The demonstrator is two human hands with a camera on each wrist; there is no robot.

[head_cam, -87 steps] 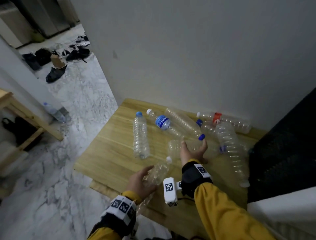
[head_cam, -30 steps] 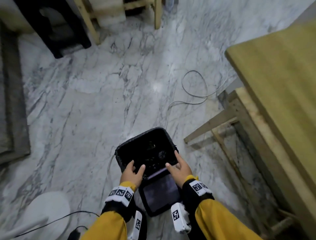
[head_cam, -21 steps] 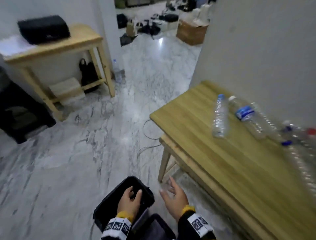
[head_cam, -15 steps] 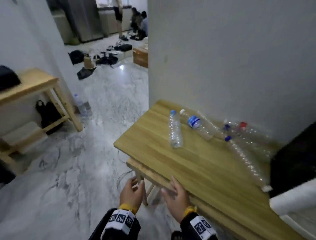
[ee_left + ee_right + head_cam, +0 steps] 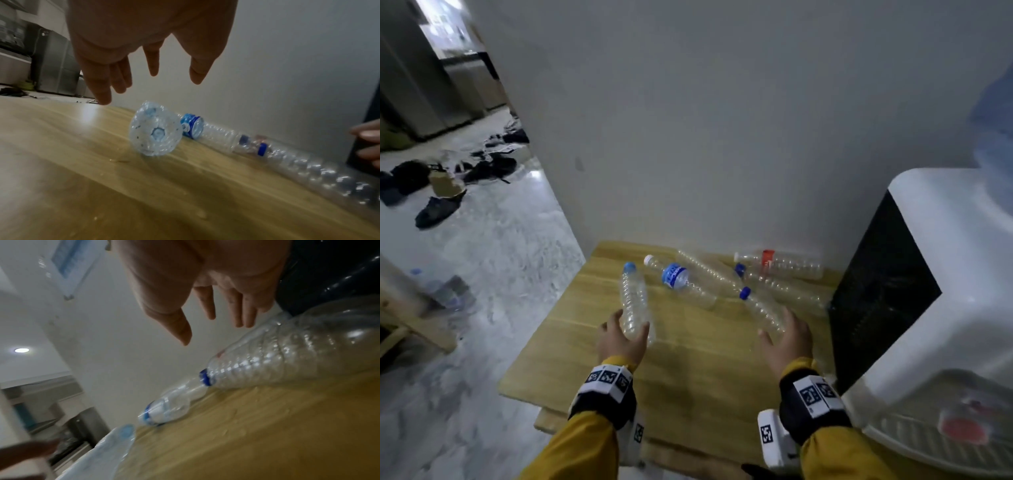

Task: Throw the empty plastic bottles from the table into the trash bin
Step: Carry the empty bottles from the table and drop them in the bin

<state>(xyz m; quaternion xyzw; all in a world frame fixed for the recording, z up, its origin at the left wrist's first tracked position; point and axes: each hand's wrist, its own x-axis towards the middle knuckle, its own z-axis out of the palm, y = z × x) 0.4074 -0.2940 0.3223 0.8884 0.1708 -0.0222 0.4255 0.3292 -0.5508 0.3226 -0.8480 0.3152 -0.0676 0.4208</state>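
Note:
Several empty clear bottles lie on the wooden table (image 5: 688, 359). My left hand (image 5: 624, 337) hovers open over the base of a light-blue-capped bottle (image 5: 633, 298). In the left wrist view its fingers (image 5: 153, 68) hang spread above that base (image 5: 156, 131), not touching it. My right hand (image 5: 786, 337) is open just above a long blue-capped bottle (image 5: 760, 310). In the right wrist view its fingers (image 5: 207, 308) hang over that bottle (image 5: 287, 353). A blue-labelled bottle (image 5: 681, 281) and a red-labelled one (image 5: 780, 263) lie nearer the wall. The trash bin is out of view.
A white water dispenser (image 5: 945, 291) with a black side stands hard against the table's right edge. A white wall runs behind the table. Marble floor (image 5: 500, 274) lies to the left, with shoes and bags (image 5: 438, 205) further down the hallway.
One second ago both hands were at the black bin on the floor. The view has since swung back to the table, and both empty hands now reach over bottles there.

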